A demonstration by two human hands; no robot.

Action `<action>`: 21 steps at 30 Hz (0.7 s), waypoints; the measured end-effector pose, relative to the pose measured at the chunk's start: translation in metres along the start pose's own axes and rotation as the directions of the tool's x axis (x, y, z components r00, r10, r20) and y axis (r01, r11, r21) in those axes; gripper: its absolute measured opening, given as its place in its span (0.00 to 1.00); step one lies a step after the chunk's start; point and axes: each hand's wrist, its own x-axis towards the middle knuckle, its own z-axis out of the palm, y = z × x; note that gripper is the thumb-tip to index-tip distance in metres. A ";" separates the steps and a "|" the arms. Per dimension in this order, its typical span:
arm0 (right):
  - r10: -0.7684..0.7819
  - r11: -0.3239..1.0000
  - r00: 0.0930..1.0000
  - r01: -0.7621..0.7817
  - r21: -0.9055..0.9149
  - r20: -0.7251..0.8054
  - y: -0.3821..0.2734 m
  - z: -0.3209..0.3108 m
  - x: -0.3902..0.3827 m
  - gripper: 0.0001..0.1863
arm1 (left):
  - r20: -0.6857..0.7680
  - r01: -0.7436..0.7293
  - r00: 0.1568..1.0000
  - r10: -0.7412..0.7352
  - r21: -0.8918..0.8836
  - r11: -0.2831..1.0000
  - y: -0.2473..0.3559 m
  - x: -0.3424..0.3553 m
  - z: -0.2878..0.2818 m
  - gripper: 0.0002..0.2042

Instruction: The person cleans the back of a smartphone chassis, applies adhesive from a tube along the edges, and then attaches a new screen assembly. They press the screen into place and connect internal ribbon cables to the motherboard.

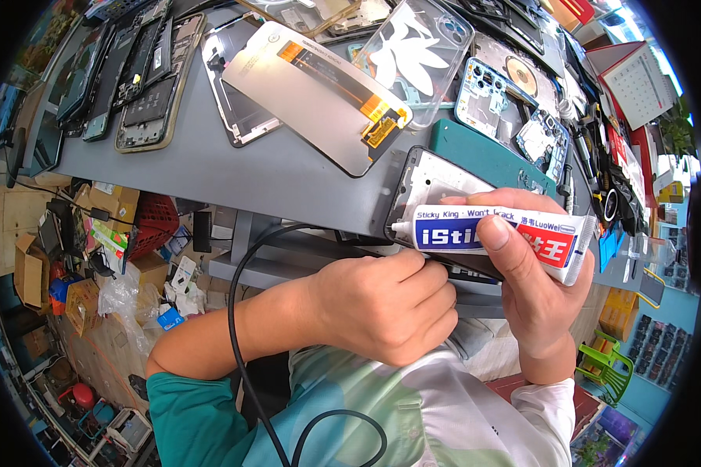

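Note:
My right hand (pixel 533 288) grips a white, blue and red glue tube (pixel 452 229), thumb pressed on its side. The tube lies roughly level, and its white nozzle points left. Just left of it my left hand (pixel 389 307) is closed in a fist with its knuckles up; whatever its fingers may hold is hidden. Beyond the tube, a phone frame (pixel 428 183) with a pale inner face and black rim lies at the desk's near edge, partly covered by the tube and my right hand. A phone screen assembly (pixel 304 97) lies back side up farther left, its orange flex cable showing.
Dark phone parts (pixel 152 101) crowd the desk's far left. A clear phone case (pixel 420 58) with white petal shapes, a green block (pixel 483 156) and opened phone housings (pixel 483 93) lie behind my hands. A black cable (pixel 234 311) hangs across my left forearm.

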 end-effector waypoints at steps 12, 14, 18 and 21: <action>0.114 0.993 0.993 -0.114 0.007 0.014 -0.006 -0.001 -0.002 0.14 | 0.006 0.009 1.000 -0.009 -0.001 1.000 0.000 -0.002 0.000 0.05; 0.088 0.996 0.996 -0.088 0.006 0.013 -0.004 -0.001 -0.003 0.14 | 0.008 0.009 1.000 -0.009 -0.001 1.000 0.001 -0.001 -0.001 0.05; 0.013 1.000 1.000 -0.013 0.007 0.017 0.000 -0.001 -0.003 0.14 | -0.001 0.010 1.000 -0.010 0.005 1.000 0.000 0.000 -0.001 0.05; 0.014 1.000 1.000 -0.014 0.006 0.018 -0.001 0.000 -0.004 0.14 | 0.006 0.017 1.000 -0.017 0.005 1.000 0.001 0.000 -0.001 0.04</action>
